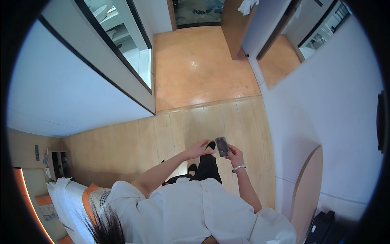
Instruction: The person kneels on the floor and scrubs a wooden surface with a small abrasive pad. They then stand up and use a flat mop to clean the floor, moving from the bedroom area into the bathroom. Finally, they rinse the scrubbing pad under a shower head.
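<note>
A small dark grey, flat, roughly rectangular item, perhaps a thin packet or folded cloth, is held at its right edge by my right hand. A silver-coloured bracelet circles my right wrist. Just to the left of the item, my left hand is apart from it, fingers spread and with nothing in them. One black shoe shows on the floor beyond my left hand, partly hidden by it. The other shoe is further back.
Wood-plank floor meets an orange-toned floor ahead. A brown door stands open with a white cloth on it. A bed is at lower left; a rounded wooden panel and black case are at right.
</note>
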A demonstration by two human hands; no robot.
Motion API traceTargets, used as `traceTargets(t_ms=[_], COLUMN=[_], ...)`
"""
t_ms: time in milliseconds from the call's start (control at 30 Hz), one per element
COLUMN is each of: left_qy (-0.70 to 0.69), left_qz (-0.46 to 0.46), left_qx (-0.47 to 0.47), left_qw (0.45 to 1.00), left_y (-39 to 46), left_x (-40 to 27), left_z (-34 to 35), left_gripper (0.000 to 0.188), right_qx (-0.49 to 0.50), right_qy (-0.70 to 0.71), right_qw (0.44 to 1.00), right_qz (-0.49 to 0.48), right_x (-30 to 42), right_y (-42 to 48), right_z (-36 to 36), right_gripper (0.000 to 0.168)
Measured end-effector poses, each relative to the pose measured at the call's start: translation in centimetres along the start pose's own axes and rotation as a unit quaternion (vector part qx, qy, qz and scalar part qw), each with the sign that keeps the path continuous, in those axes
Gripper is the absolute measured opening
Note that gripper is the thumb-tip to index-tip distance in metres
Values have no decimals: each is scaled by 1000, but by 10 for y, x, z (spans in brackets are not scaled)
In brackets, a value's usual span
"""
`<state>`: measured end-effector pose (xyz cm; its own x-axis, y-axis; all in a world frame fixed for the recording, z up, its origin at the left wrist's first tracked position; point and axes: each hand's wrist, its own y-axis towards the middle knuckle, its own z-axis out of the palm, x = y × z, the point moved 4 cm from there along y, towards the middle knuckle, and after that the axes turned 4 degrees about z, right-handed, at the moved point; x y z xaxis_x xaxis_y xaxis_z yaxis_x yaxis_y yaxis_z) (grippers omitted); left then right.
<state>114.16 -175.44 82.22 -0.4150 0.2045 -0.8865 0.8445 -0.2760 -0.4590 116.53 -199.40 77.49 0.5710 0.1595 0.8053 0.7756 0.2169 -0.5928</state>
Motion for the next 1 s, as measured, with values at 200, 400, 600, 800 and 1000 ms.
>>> traceTargets(t_ms=[200,400,600,800,1000], left_qy=[-234,-312,-368,-346,-266], left_qz=[-29,-42,-17,-23,18], left_qx=[-92,-203,-382,-341,-362], left_qw=[967,927,847,874,893], left_y=[159,273,363,536,656], left_x=[-57,-120,-131,-168,-237], left_z=[-147,-337,-549,-761,-975], left_gripper=[74,35,27,31,27], right_qx=[117,220,123,-46,-231], right_qy=[40,-13,-313,-781,-155], right_qw=[992,975,936,608,826], right_qz=[-21,-18,-105,134,490], right_x=[164,338,475,412,408], right_y=[181,368,634,780,752], right_z=[86,159,161,-126,-66], right_gripper=[39,37,21,18,15])
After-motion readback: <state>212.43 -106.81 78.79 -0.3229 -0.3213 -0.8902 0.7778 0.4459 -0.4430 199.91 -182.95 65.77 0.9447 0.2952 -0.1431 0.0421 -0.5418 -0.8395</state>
